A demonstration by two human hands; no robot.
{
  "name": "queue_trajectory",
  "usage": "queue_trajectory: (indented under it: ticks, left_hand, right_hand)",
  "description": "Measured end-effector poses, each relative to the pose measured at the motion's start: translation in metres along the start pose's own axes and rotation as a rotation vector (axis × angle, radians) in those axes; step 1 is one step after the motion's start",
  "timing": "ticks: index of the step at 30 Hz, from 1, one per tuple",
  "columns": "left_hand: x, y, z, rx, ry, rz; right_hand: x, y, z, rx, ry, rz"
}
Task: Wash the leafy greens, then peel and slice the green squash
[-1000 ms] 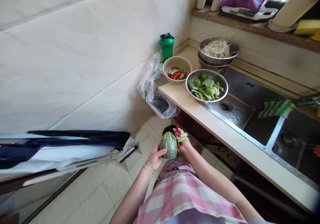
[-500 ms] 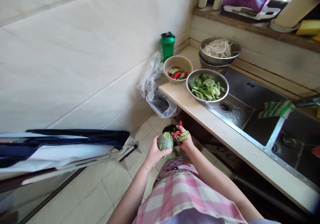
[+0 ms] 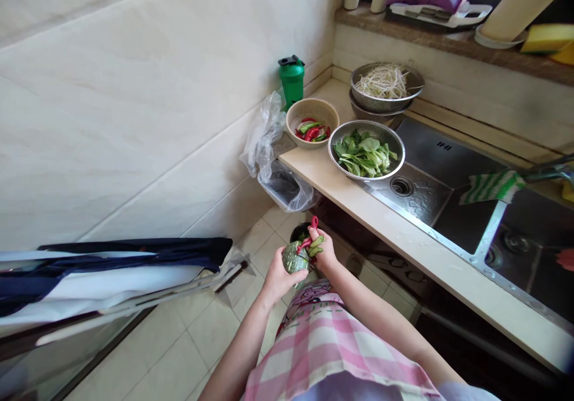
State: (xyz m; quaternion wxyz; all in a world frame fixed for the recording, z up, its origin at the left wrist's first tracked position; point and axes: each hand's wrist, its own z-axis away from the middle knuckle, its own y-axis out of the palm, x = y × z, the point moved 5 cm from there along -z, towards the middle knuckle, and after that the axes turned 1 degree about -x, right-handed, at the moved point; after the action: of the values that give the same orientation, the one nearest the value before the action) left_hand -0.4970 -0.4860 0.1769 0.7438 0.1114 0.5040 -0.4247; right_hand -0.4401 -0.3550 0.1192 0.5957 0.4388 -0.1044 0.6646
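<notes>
My left hand [image 3: 277, 276] is wrapped round a rounded green squash [image 3: 292, 260] with pale streaks, held low in front of the apron. My right hand [image 3: 327, 253] grips a red peeler [image 3: 314, 222], its head against or just over the squash's upper right side. Green strips of peel [image 3: 316, 245] hang at the peeler and my right fingers. Beneath both hands is a dark round container [image 3: 299, 231], mostly hidden, with something green inside.
On the counter [image 3: 309, 165] stand a basket [image 3: 291, 114] of peppers, a bowl [image 3: 400, 165] of leafy greens, bean sprouts [image 3: 384, 82] in a colander and a green shaker bottle [image 3: 292, 82]. A bagged bin [image 3: 287, 189] hangs at its end; the sink [image 3: 430, 201] is right.
The peeler has moved left from beside the squash onto or over its upper side. The squash is turned slightly in my left hand. The whole view has shifted a little.
</notes>
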Motion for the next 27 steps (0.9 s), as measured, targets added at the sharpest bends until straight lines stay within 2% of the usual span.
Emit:
queue_trajectory:
  ticks: [5,8,11,15,20,27]
  left_hand:
    - [0.011,-0.003,0.011,0.160,-0.030,0.155]
    - [0.010,-0.007,0.017,0.226,0.065,0.169]
    - [0.005,-0.013,0.019,0.192,0.180,0.045]
    - [0.000,-0.014,0.016,0.135,0.243,-0.083]
    - [0.000,-0.008,0.014,0.143,0.208,-0.031]
    - [0.006,-0.010,0.014,0.184,0.172,0.002]
  right_hand:
    - [-0.011,-0.011,-0.020,-0.082,0.054,-0.042]
    - [-0.008,-0.015,-0.024,-0.080,0.065,-0.051]
    - [-0.003,-0.013,-0.019,-0.029,0.069,-0.040]
    - [-0.001,-0.004,-0.007,0.051,0.048,-0.005]
    - [-0.003,0.002,-0.003,0.089,0.001,0.023]
    - [-0.012,-0.004,-0.012,0.021,0.014,0.054]
